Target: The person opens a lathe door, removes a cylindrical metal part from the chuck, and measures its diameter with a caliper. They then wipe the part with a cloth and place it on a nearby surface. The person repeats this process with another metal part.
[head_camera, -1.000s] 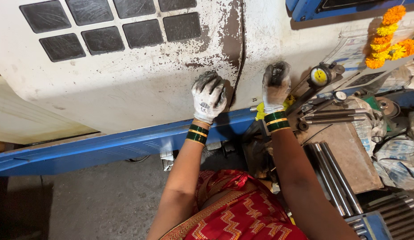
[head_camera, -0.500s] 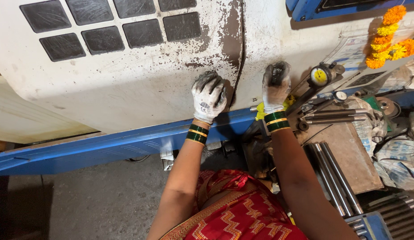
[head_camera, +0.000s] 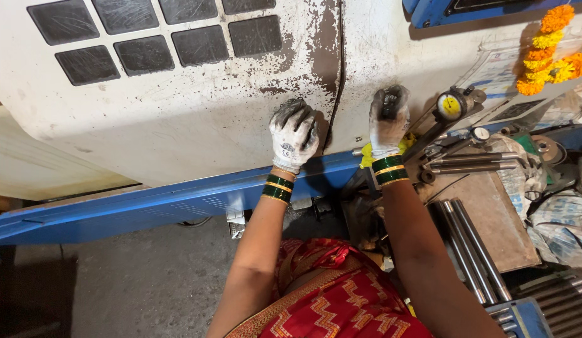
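My left hand (head_camera: 294, 134), in a dirty white glove, curls its fingers over the right edge of a large white machine door (head_camera: 178, 125), beside the dark vertical seam (head_camera: 338, 69). My right hand (head_camera: 389, 119), gloved the same way, rests with bent fingers on the white panel (head_camera: 378, 44) just right of that seam; whether it holds anything is hidden. Green and gold bangles sit on both wrists. A bit of yellow cloth (head_camera: 366, 156) shows under my right wrist.
A yellow-faced dial gauge (head_camera: 451, 106) on a stand is just right of my right hand. Steel rods (head_camera: 472, 250) and metal parts lie on a bench at right. An orange flower garland (head_camera: 547, 50) hangs above. A blue rail (head_camera: 147, 206) runs below the door.
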`<state>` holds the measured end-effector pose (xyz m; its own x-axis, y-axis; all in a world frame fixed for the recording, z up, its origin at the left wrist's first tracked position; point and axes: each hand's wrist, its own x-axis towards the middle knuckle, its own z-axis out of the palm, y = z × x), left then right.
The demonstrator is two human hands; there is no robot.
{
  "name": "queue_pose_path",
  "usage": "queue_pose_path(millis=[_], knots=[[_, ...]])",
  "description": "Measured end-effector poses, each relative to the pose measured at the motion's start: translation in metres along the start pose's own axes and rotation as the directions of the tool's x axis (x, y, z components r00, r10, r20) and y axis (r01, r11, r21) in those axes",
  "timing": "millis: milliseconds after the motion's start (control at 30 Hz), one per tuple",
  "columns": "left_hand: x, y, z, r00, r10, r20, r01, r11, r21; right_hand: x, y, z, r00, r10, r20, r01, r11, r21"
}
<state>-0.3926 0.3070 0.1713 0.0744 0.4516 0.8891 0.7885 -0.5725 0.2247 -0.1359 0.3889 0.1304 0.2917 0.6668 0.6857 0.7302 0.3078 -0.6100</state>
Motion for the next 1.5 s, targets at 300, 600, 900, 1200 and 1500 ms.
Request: queue_pose_path(millis=[300, 600, 900, 1200, 1500], knots=[[-0.002, -0.001, 0.003, 1.000, -0.007, -0.005, 0.007, 1.000, 0.002, 0.002, -0.012, -0.008, 0.999, 0.031, 0.033, -0.034, 0.995, 0.089], [-0.004, -0.003, 0.004, 1.000, -0.001, 0.008, 0.001, 1.000, 0.000, 0.004, -0.028, -0.016, 0.998, -0.056, -0.015, 0.057, 0.989, 0.138], [-0.004, -0.004, 0.002, 1.000, 0.006, 0.021, -0.006, 1.000, -0.008, 0.003, -0.009, -0.006, 0.999, -0.044, -0.019, 0.045, 0.996, 0.079], [0.000, -0.001, 0.001, 1.000, 0.017, -0.013, -0.016, 1.000, 0.008, -0.002, 0.006, 0.002, 0.997, -0.058, -0.040, 0.056, 0.998, -0.042], [0.000, -0.003, 0.001, 0.999, 0.030, -0.014, -0.031, 0.999, -0.024, 0.001, -0.010, -0.003, 1.000, 0.005, -0.014, -0.004, 0.998, 0.063]])
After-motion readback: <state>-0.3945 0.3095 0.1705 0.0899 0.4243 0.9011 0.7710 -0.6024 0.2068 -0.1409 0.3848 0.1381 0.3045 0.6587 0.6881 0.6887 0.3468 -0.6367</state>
